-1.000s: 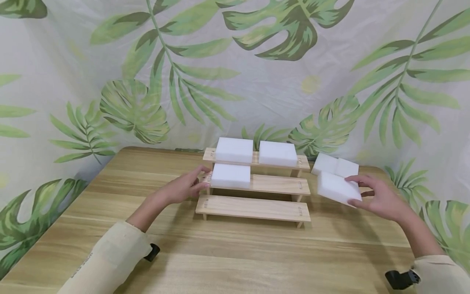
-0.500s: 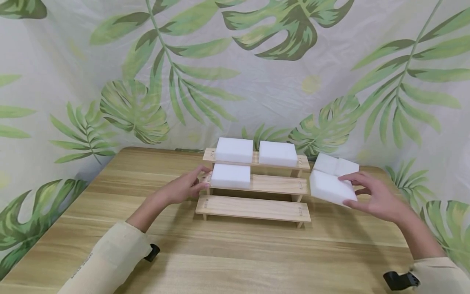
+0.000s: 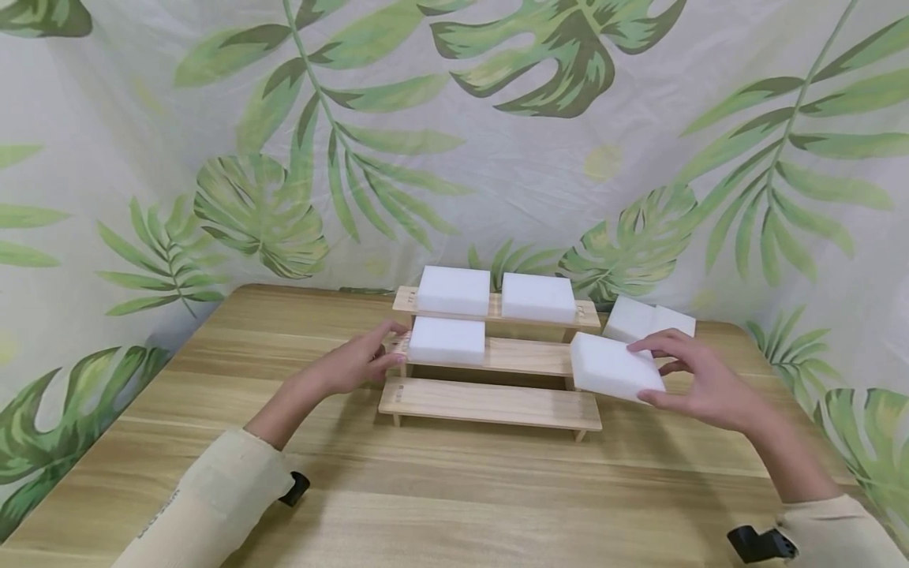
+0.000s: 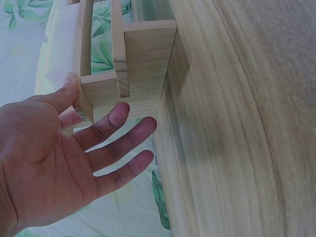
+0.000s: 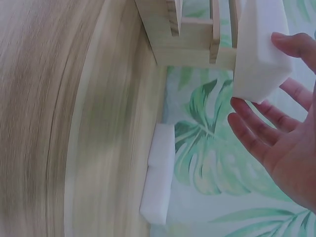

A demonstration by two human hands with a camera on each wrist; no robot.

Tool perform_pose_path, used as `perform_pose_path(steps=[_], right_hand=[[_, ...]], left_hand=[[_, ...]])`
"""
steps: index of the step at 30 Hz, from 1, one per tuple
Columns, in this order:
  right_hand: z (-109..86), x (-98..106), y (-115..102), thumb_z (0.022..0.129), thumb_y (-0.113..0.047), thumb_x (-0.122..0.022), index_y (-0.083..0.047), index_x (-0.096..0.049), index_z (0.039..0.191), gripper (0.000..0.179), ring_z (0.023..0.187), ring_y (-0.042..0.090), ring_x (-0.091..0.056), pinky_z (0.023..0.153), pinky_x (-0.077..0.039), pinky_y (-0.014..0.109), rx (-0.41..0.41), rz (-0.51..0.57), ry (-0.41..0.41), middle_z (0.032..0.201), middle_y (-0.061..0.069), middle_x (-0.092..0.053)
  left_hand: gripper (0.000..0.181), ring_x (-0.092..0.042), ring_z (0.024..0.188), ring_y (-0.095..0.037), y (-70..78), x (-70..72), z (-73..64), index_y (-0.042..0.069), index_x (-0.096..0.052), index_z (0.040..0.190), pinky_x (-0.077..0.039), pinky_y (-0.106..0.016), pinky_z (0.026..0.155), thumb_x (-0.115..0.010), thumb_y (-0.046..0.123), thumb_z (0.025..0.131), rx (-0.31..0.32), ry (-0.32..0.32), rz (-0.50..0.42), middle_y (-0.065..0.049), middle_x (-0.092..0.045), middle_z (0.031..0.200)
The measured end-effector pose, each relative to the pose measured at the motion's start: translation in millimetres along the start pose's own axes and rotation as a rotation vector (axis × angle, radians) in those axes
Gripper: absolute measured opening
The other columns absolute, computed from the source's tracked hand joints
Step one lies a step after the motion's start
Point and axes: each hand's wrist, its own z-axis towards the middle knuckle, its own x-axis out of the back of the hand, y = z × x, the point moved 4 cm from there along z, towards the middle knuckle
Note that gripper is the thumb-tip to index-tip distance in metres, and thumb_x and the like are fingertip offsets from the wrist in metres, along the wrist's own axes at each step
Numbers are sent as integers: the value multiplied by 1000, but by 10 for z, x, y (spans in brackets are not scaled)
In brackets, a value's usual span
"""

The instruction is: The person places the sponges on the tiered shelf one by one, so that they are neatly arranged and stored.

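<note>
At the right end of the stepped wooden rack, your right hand pinches a white foam block between thumb and fingers, held in the air just off the middle step. Your left hand, fingers relaxed and holding nothing, rests against the rack's left end. By my count three blocks are shelved: two on the top step, one on the middle; the bottom step is bare. Two spare blocks wait on the table behind your right hand.
</note>
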Motion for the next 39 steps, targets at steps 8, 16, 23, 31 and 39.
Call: perform_pose_path(steps=[8,16,23,31,39], right_hand=[[81,-114,-116,74,-4,-93,-8,-71,122,53,103,10,-61,77,-59,28,-13,20,-15,120,8,-62],[178,-244,-214,79,-12,-91,-11,-72,119,44,103,26,-65,77,-59,33,-44,-26,-18,121,8,-65],[246,-364,-242,80,-15,-91,-11,-73,118,42,105,24,-64,76,-58,39,-21,-69,-9,120,5,-66],[298,-425,-264,80,-15,-91,-10,-73,119,43,106,25,-63,77,-57,39,-29,-60,-15,120,6,-66],[353,-439,-294,80,-16,-90,-8,-73,120,44,107,27,-64,78,-56,39,-44,-65,-18,122,9,-66]], left_hand=[[50,-62,76,-33,13,-2,-3,0,-34,151,-46,-36,66,-52,25,111,-4,-3,2,-18,-62,77],[49,-61,76,-34,45,9,1,1,-34,150,-46,-36,65,-52,25,111,-4,-4,10,-18,-61,77],[50,-62,76,-33,24,4,4,1,-35,150,-46,-36,65,-53,26,111,-7,0,11,-18,-62,77],[51,-63,78,-33,17,-11,-4,1,-34,151,-47,-37,67,-53,26,111,6,-5,-4,-18,-62,77],[50,-58,73,-30,32,0,-8,1,-35,151,-44,-36,65,-53,25,111,10,3,5,-16,-59,74]])
